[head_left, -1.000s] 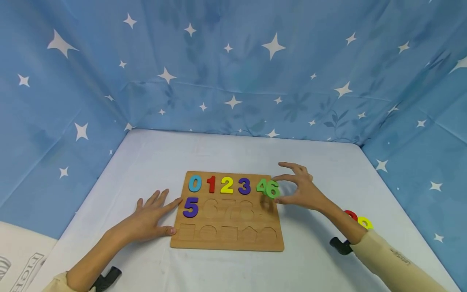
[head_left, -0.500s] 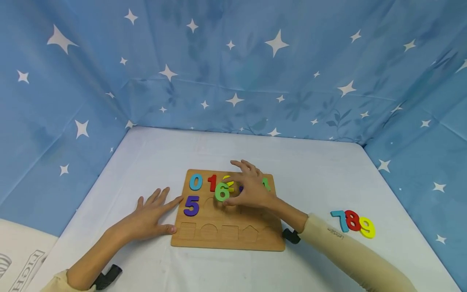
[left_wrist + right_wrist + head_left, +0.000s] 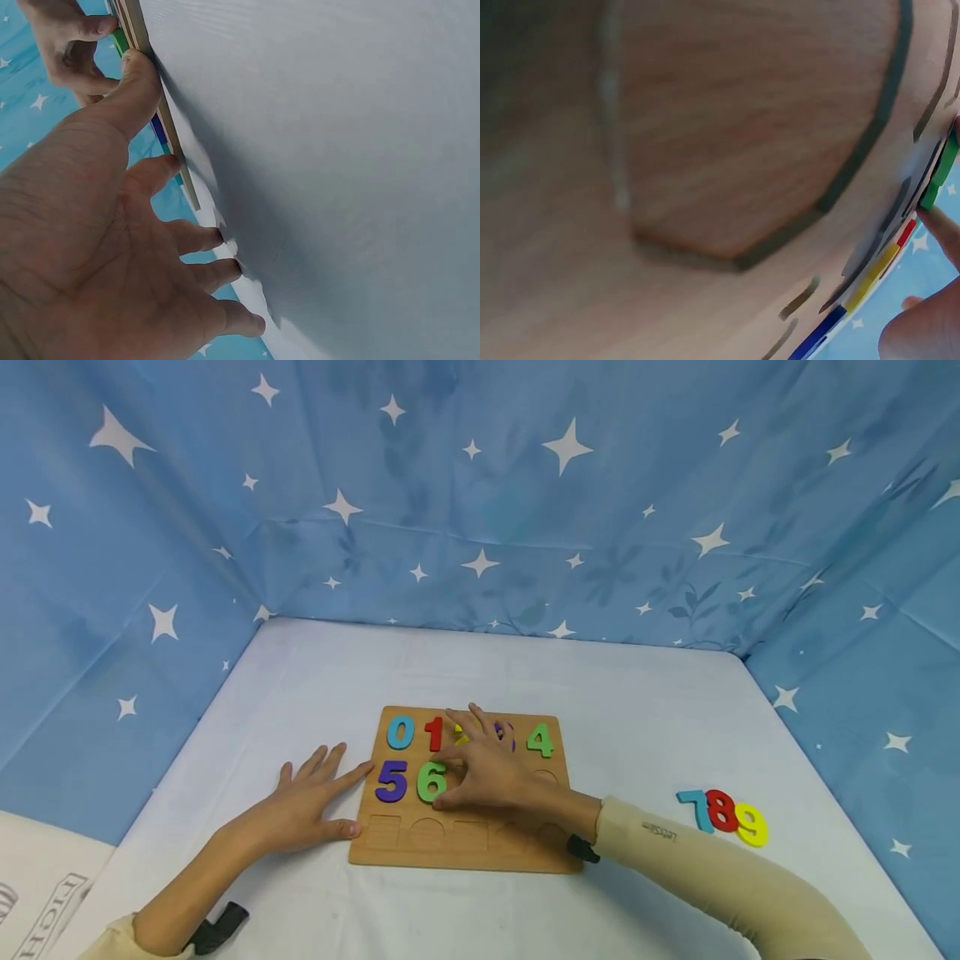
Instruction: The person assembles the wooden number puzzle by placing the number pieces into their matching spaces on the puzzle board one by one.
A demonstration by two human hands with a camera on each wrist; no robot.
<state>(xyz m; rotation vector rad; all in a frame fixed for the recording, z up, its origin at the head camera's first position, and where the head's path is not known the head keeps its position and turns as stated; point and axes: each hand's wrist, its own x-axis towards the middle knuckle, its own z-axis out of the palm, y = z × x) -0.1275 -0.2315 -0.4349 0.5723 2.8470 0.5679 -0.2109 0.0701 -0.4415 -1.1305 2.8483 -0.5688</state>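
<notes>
A wooden number puzzle board lies on the white-covered table. My right hand pinches the green number 6 between thumb and index finger, at the second spot of the middle row, just right of the purple 5. Whether the 6 lies flush in its recess cannot be told. In the right wrist view the green 6 shows edge-on at the fingertips. My left hand, fingers spread, touches the board's left edge with thumb and index finger; the left wrist view shows that hand too.
In the top row sit a blue 0, a red 1 and a green 4; my right hand partly covers the yellow 2 and purple 3. A blue 7, red 8 and yellow 9 lie right of the board.
My right hand has carried the green 6 leftward across the board from beside the 4, then down to the spot beside the 5. The left hand has stayed at the board's edge.
</notes>
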